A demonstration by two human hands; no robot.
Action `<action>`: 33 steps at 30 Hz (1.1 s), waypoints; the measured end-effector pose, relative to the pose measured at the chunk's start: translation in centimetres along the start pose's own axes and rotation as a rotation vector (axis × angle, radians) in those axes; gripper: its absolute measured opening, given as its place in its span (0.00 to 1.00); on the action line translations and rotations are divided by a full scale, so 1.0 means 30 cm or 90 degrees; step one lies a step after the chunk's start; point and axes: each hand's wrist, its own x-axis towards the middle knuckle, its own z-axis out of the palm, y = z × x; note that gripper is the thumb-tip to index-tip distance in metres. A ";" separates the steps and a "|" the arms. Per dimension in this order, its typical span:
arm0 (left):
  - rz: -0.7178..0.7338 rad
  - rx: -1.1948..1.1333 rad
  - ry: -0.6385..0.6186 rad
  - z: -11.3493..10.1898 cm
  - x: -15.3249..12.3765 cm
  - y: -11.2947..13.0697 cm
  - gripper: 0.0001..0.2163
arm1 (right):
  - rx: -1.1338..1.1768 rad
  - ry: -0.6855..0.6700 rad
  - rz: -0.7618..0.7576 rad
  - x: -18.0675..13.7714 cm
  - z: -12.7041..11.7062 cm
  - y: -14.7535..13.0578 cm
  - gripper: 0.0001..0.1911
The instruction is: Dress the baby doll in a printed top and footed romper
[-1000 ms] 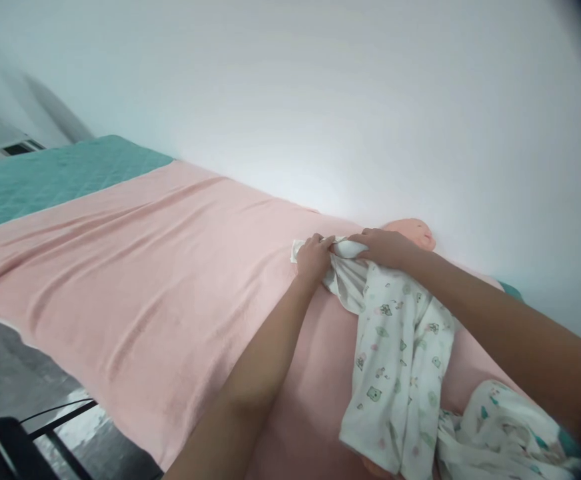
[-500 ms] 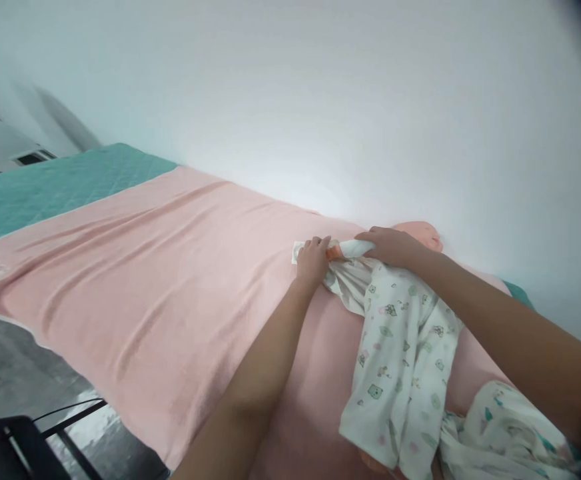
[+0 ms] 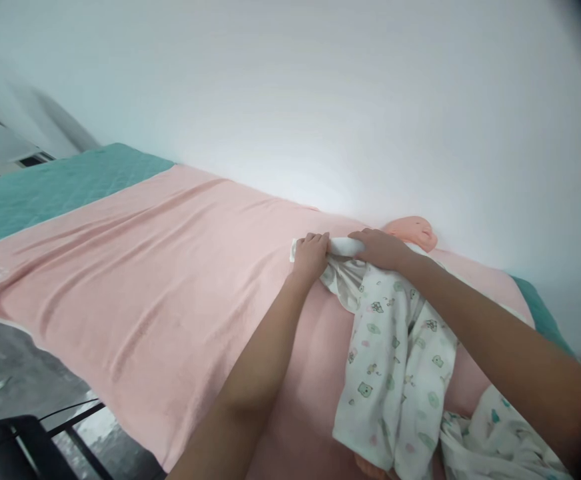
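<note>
A baby doll lies on the pink blanket [image 3: 180,267], its head [image 3: 410,230] near the wall. A white baby garment [image 3: 390,360] with small animal and leaf prints drapes over its body, and a bit of the doll's limb [image 3: 368,467] shows below the hem. My left hand [image 3: 312,257] is closed around the sleeve end, a white edge sticking out on its left. My right hand [image 3: 383,248] grips the white sleeve [image 3: 345,247] closer to the doll's shoulder. The doll's arm is hidden under cloth and fingers.
Another printed white cloth [image 3: 500,440] lies bunched at the lower right. A green quilted mattress [image 3: 70,183] shows past the blanket's left end, and a white wall [image 3: 290,100] runs behind the bed. A black chair-like object [image 3: 15,447] stands by the near left edge.
The pinkish doll arm that showed between my hands is now covered by the white sleeve. My right hand has shifted slightly left, towards my left hand.
</note>
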 end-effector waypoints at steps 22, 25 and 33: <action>0.047 0.068 -0.001 0.046 -0.025 0.027 0.28 | 0.195 0.205 0.105 -0.181 0.007 0.049 0.22; 0.051 0.063 0.010 0.047 -0.024 0.045 0.29 | 0.334 0.366 0.196 -0.355 0.079 0.133 0.22; 0.021 0.021 0.023 0.003 -0.001 0.088 0.26 | 0.126 0.388 0.328 -0.572 0.354 0.290 0.30</action>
